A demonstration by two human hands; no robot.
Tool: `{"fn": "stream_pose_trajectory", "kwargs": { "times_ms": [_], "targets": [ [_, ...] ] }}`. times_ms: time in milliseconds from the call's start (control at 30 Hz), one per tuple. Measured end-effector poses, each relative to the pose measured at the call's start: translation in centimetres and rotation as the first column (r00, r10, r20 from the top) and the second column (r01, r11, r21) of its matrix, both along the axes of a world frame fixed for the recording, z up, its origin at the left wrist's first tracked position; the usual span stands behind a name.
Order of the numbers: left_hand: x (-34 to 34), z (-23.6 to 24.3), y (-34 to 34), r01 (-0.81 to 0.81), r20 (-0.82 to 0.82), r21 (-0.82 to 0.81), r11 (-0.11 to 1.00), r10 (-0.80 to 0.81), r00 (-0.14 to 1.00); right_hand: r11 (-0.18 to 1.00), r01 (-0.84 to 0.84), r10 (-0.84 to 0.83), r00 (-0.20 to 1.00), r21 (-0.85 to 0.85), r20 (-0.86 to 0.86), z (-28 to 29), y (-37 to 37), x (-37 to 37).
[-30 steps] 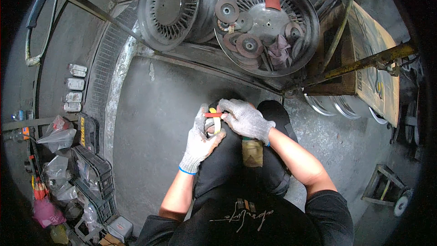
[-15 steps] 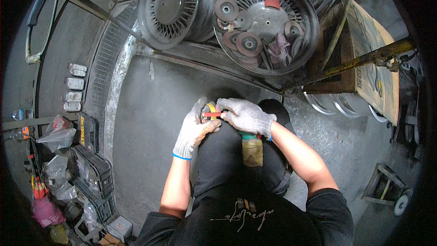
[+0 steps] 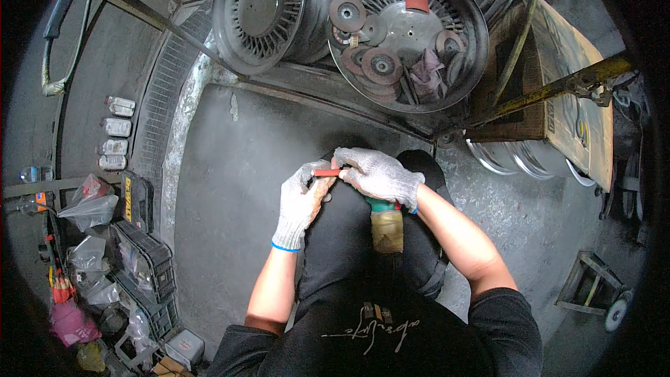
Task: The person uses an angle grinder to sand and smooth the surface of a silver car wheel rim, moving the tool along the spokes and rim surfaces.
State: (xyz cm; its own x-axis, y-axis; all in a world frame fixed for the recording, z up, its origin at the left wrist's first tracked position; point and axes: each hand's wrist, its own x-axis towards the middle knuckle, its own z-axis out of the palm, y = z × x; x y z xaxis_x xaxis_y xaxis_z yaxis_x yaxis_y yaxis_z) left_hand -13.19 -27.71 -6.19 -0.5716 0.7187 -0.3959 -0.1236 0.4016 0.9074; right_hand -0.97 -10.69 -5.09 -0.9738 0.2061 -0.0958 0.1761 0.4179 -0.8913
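Observation:
Both my hands wear grey-white knit gloves and meet above my knees. A short, narrow red strip [image 3: 326,173] spans the gap between them. My left hand [image 3: 299,202] has its fingers closed at the strip's left end. My right hand [image 3: 377,173] pinches the right end between thumb and fingers. Whether the left palm holds anything else is hidden. Just below the right hand, a green tool [image 3: 386,227] with a tan-wrapped end rests between my thighs, partly covered by that hand.
Ahead stand two wheel rims; the right rim [image 3: 476,63] holds several abrasive discs [image 3: 382,66], a red sheet [image 3: 417,1] and a crumpled cloth [image 3: 428,73]. At left are small bottles [image 3: 116,128], a tool case [image 3: 137,202] and crates [image 3: 149,258]. A yellow bar [image 3: 544,100] crosses at right.
The yellow curved thing seen in my left hand is no longer visible. My left hand has turned and shifted slightly right, closing at the red strip's end. The right hand has barely moved.

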Motion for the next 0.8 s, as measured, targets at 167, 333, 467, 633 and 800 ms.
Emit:
{"fn": "stream_pose_trajectory", "kwargs": {
  "times_ms": [167,333,467,633,800],
  "targets": [
    [0.6,0.3,-1.1,-0.036,-0.066,-0.038,0.999,0.034,0.997,0.986,0.162,-0.157,0.979,-0.029,0.126,1.4,-0.6,0.2],
    [1.8,1.2,-1.8,-0.047,-0.012,0.0,0.999,0.047,0.999,0.976,0.206,-0.208,0.978,0.078,0.028,-0.4,-1.1,0.3],
    [2.2,1.7,-0.9,-0.073,0.023,-0.002,0.997,0.073,0.997,0.965,0.246,-0.245,0.969,0.089,-0.028,-0.8,-1.3,0.3],
    [2.8,1.7,-0.3,-0.098,0.016,0.061,0.993,0.097,0.995,0.964,0.248,-0.242,0.968,0.095,-0.069,-1.2,-1.3,0.4],
    [3.7,2.3,0.0,-0.173,-0.095,-0.002,0.985,0.172,0.98,0.963,0.257,-0.254,0.966,0.086,-0.045,-1.3,-1.3,0.4]
  ]
}}
